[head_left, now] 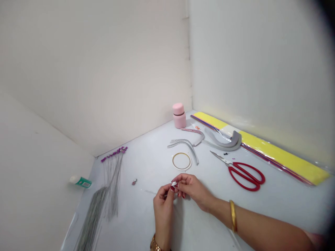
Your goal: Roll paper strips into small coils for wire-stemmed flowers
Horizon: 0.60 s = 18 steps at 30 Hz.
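Above the front of the table, my left hand point(163, 204) and my right hand point(195, 191) meet at the fingertips, both closed. Pinched between them is a small white piece point(174, 184), too small to name. A thin wire point(150, 192) shows to the left of my left fingers; whether it joins the white piece is hidden. Just beyond my hands lies a roll of white tape point(190, 164). Red-handled scissors point(246, 175) rest to the right of my right hand, blades slightly apart. A small metallic and reddish item point(134, 182) lies to the left.
At left are a bundle of grey wires point(92, 212), purple-tipped wire stems point(115, 153) and a green-and-white tube point(82, 182). Further back stand a pink bottle point(179, 120), grey curved strips point(222, 143) and a yellow pack point(274, 153) along the right wall.
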Each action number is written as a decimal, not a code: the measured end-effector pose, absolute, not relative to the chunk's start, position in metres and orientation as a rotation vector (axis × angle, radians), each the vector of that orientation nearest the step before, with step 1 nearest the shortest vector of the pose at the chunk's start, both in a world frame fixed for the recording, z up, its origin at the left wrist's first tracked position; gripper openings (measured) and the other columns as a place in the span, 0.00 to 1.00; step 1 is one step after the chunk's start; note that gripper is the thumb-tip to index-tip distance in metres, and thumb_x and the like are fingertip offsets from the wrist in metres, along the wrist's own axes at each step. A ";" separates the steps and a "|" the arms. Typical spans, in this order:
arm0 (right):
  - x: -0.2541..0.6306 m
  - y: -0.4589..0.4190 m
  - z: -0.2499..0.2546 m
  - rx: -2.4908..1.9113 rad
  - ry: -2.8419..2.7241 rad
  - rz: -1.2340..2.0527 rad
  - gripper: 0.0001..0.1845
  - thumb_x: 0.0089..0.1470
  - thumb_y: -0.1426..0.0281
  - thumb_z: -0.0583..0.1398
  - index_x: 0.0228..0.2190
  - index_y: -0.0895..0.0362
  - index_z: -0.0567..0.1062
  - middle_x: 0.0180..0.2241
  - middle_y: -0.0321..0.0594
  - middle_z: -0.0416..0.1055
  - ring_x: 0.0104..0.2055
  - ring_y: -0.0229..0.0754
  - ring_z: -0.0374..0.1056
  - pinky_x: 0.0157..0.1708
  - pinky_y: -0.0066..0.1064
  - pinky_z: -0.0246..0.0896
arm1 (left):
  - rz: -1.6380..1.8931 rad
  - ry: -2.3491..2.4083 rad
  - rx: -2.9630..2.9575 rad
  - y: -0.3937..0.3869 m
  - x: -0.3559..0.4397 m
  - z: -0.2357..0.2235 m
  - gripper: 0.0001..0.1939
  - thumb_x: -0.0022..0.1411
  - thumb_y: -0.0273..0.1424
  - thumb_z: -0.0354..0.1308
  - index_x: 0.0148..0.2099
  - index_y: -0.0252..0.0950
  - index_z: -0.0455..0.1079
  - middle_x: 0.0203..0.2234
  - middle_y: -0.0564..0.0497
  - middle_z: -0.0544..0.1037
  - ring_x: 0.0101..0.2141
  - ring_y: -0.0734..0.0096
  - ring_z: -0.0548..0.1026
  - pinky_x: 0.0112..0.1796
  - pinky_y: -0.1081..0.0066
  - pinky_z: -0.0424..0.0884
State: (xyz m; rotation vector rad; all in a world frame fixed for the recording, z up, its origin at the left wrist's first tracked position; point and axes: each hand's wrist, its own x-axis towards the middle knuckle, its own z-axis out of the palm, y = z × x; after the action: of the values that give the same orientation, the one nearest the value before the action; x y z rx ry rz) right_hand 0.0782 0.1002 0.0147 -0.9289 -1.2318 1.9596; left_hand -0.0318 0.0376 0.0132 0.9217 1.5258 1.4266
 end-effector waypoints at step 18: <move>0.080 0.098 0.015 -0.907 -1.396 1.931 0.14 0.45 0.65 0.59 0.35 0.59 0.69 0.23 0.32 0.66 0.20 0.29 0.59 0.18 0.21 0.49 | 1.516 1.420 0.602 0.033 -0.036 0.012 0.10 0.52 0.34 0.58 0.25 0.32 0.69 0.18 0.55 0.69 0.21 0.78 0.65 0.26 0.77 0.61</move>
State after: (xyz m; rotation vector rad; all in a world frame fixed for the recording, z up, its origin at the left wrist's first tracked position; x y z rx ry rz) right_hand 0.0798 0.0985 0.0149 -0.9067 -1.3960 1.9305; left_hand -0.0355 0.0335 0.0116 0.6019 1.4205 1.5160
